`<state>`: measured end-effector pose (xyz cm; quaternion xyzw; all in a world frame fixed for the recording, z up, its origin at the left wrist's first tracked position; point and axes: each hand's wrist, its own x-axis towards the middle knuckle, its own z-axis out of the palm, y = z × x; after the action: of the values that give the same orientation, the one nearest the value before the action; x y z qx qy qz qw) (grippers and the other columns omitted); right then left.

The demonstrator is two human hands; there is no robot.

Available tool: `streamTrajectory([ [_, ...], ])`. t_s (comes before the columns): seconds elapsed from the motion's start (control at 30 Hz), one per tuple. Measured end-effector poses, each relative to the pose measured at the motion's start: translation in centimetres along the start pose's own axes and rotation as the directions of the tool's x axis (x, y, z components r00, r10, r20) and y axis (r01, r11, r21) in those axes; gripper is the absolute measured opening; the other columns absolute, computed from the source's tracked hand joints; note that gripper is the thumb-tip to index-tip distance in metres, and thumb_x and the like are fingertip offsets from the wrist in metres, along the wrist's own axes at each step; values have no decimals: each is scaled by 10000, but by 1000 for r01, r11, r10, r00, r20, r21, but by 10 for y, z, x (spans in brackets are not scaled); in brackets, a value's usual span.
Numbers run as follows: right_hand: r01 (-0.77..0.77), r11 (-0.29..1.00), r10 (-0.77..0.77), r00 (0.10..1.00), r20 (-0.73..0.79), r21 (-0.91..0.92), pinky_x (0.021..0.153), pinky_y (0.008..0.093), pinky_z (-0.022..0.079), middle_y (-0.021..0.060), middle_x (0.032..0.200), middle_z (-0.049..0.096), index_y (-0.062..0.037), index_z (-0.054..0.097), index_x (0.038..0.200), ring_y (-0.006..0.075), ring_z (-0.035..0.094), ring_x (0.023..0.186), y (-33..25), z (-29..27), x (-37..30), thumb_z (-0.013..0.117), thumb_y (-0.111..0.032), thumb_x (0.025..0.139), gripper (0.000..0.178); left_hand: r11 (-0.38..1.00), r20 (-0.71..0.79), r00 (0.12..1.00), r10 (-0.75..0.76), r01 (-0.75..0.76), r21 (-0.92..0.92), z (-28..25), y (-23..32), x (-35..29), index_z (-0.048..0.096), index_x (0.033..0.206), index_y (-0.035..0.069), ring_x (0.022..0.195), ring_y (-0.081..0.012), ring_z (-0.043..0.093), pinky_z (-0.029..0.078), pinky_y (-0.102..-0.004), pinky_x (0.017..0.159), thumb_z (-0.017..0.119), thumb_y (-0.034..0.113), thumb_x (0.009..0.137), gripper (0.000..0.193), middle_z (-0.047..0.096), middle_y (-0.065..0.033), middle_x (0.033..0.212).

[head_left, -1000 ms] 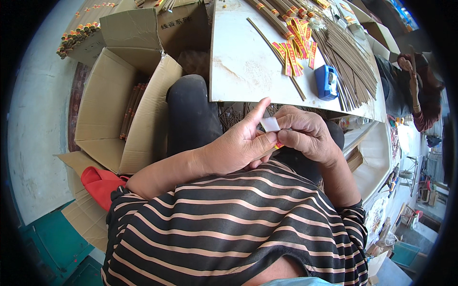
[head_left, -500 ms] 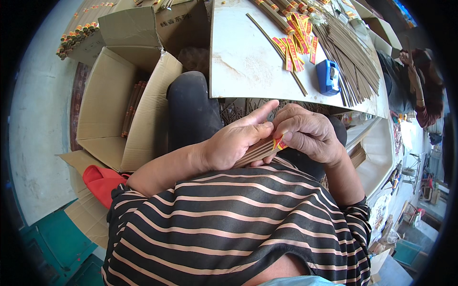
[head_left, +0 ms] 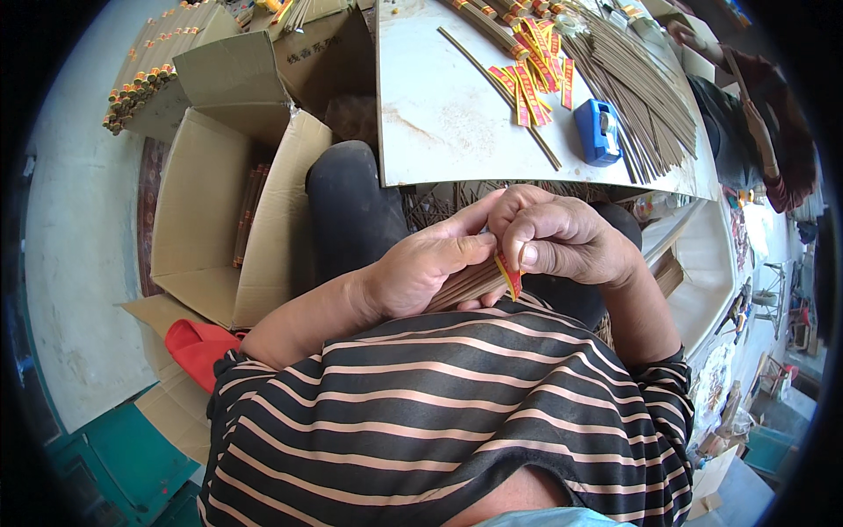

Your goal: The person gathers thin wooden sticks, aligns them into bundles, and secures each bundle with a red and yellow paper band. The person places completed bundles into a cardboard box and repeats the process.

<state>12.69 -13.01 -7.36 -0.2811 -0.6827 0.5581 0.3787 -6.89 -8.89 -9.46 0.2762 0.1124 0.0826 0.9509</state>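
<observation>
1. Left hand (head_left: 420,274): curled about the bundle (head_left: 471,283), clamped on it, the thumb laid along the upper side.
2. Right hand (head_left: 566,235): thumb and forefinger drawn together on the red-and-yellow label (head_left: 508,277) at the bundle's right end.
3. Bundle: thin brown sticks held aslant above the lap, just short of the table (head_left: 439,145). Whether the label passes fully round it cannot be told, since the fingers cover the far side.
4. Likely faults: should the left hand slacken, the sticks could slide lengthwise or fan out; an oblique pull by the right hand could set the label crooked; a hard tug could crease or tear it; too tight a squeeze might snap a stick.
5. Surroundings: on the table, spare labels (head_left: 531,81), loose sticks (head_left: 637,92) and a blue tape dispenser (head_left: 599,132) near the edge, where a knock could tip it off; to the left, an open carton (head_left: 198,202).
</observation>
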Motion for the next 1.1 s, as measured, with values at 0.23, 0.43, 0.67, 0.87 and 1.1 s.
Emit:
streamTrajectory([
  [0.23, -17, 999, 15, 999, 39, 44, 776, 282, 404, 30, 859, 525, -35, 608, 865, 166, 474, 856, 0, 0, 0, 556, -164, 880, 140, 997, -24, 999, -40, 41, 61, -2, -4, 0, 282, 1345, 110, 636, -84, 528, 432, -158, 510, 471, 185, 933, 459, 531, -71, 842],
  [0.43, -5, 984, 40, 980, -196, 177, 751, 247, 404, 18, 891, 535, -10, 578, 926, 107, 476, 820, -1, -2, -3, 515, -267, 915, 265, 991, -160, 986, 47, -26, 134, 7, -1, -4, 146, 1392, 65, 548, -64, 480, 391, -158, 460, 500, 204, 923, 604, 523, -58, 747],
  [0.67, -453, 884, 456, 771, -444, 120, 661, 196, 405, 1, 810, 541, 6, 549, 903, 62, 494, 749, -4, 38, -13, 742, -402, 716, 488, 895, -293, 928, 231, -85, 437, 6, 1, -11, 232, 1302, 38, 554, -65, 467, 378, -165, 453, 505, 233, 921, 508, 521, -70, 726],
  [0.87, -352, 922, 386, 808, -444, 162, 522, 180, 404, 11, 721, 546, -28, 552, 825, 47, 485, 609, 6, 39, -11, 587, -234, 871, 214, 898, -261, 940, 218, -88, 430, 3, 2, -9, 344, 1096, 42, 538, -74, 447, 374, -160, 459, 485, 247, 930, 299, 496, -61, 719],
  [1.1, -200, 975, 224, 838, -498, 100, 521, 209, 423, 10, 667, 545, -2, 556, 810, 60, 495, 607, 20, 37, -12, 615, -217, 854, 227, 958, -213, 964, 157, -97, 270, 1, 4, -7, 353, 1085, 58, 507, -81, 456, 401, -164, 464, 476, 275, 931, 293, 511, -87, 736],
])
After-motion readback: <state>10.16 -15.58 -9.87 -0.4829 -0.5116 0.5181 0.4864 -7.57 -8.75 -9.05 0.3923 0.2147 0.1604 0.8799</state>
